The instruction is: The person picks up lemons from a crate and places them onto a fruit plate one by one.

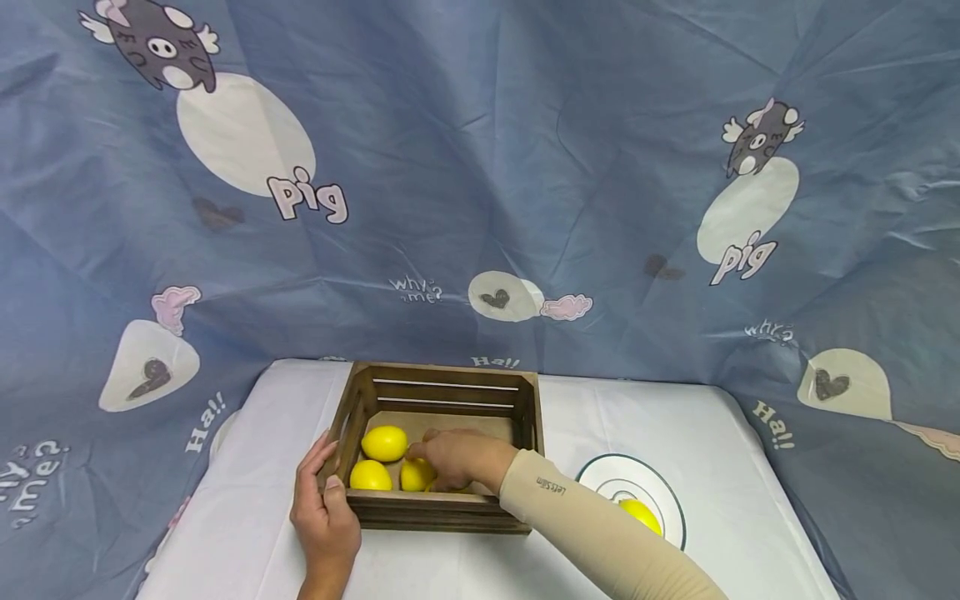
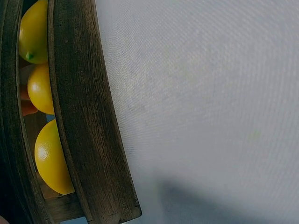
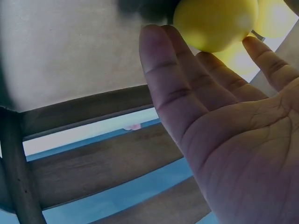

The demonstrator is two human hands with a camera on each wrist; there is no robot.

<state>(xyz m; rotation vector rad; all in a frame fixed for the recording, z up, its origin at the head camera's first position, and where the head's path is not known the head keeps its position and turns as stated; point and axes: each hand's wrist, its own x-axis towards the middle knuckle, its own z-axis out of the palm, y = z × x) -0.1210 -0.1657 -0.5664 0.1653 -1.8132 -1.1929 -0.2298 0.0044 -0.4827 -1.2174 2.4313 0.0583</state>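
A dark slatted wooden crate (image 1: 442,510) holds several yellow lemons. My left hand (image 1: 324,521) rests against its front left corner, fingers along the left side and thumb by the front edge. Inside the crate, my right hand (image 1: 461,458) pinches a lemon (image 3: 215,23) between thumb and fingertips, partly covering it in the head view. Beside it lie one lemon (image 1: 385,443) and another lemon (image 1: 371,475) near the left wall. Through the front slat gap, the left wrist view shows a row of lemons, including a lemon (image 2: 51,158) at the lower end.
To the right of the crate stands a white plate (image 1: 600,471) with a dark rim. On it sits a lemon (image 1: 641,517), partly behind the right sleeve (image 1: 592,533). A white cloth (image 1: 420,567) covers the table. Blue printed fabric (image 1: 450,167) hangs behind and at both sides.
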